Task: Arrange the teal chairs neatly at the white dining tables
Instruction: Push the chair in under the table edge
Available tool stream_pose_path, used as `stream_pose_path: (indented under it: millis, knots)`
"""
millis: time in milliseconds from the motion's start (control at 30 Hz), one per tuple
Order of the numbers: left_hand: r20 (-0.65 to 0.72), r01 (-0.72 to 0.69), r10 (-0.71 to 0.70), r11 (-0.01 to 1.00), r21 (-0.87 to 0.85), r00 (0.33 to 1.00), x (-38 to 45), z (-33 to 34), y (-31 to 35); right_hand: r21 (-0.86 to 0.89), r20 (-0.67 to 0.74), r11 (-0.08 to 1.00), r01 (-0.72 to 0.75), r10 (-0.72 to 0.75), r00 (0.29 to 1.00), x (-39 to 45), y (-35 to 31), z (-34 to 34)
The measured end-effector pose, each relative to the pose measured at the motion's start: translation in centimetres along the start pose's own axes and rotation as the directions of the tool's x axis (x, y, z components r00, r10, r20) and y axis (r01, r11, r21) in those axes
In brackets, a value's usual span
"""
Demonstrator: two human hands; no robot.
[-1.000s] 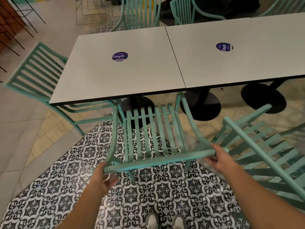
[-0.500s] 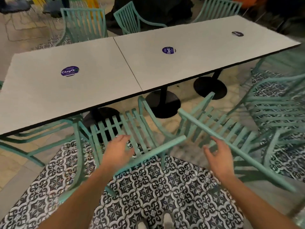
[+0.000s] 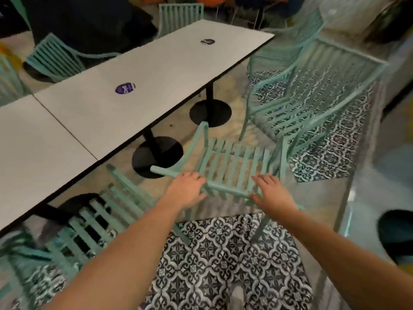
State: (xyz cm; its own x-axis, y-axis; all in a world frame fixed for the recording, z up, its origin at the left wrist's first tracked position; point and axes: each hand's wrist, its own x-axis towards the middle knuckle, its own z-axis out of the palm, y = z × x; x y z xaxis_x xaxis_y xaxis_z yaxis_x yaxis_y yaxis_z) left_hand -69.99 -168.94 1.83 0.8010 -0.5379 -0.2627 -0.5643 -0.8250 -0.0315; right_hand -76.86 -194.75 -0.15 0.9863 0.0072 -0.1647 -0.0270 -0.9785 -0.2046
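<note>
Both hands sit on the top rail of the teal slatted metal chair (image 3: 232, 166) at frame centre: left hand (image 3: 186, 189) curling over it, right hand (image 3: 271, 191) with fingers spread flat. The rail runs left-right, and the white dining table (image 3: 138, 74) lies up-left.

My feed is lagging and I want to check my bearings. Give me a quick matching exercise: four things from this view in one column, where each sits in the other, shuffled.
Things:
1. round purple sticker
2. teal slatted metal chair under both hands
3. black round table base
4. black-and-white patterned floor tiles

Places:
A. on the floor below the white table's edge
B. underfoot, nearest the camera
C. on the white tabletop
D. beside the table, its top rail at the left hand and right hand

Pairs: 1-C, 2-D, 3-A, 4-B
</note>
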Motion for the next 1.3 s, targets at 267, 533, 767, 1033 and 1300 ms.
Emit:
stream_pose_path:
  millis: [267,533,767,1033,1300]
  knots:
    - [0.198,0.013,-0.033,0.995,0.102,0.98,3.9,1.4,-2.1,0.014,0.192,0.999,-0.032,0.029,0.981,0.7,2.0,4.7]
    - [0.275,0.026,-0.054,0.994,0.106,0.96,6.4,2.5,-3.9,-0.041,0.226,0.999,-0.027,0.036,0.973,2.0,2.4,4.6]
    - [0.215,0.028,-0.047,0.996,0.09,0.976,7.3,3.4,-3.0,-0.038,0.267,0.998,-0.055,0.063,0.962,3.1,4.5,2.8]
    - [0.189,0.125,-0.125,0.992,0.014,0.974,8.3,2.9,2.9,-0.125,0.284,0.99,0.066,-0.028,0.958,6.9,11.4,0.2]
    - [0.183,0.333,-0.315,0.939,-0.081,0.931,10.8,1.9,8.1,-0.132,0.363,0.954,0.268,-0.205,0.909,12.4,17.5,-2.7]
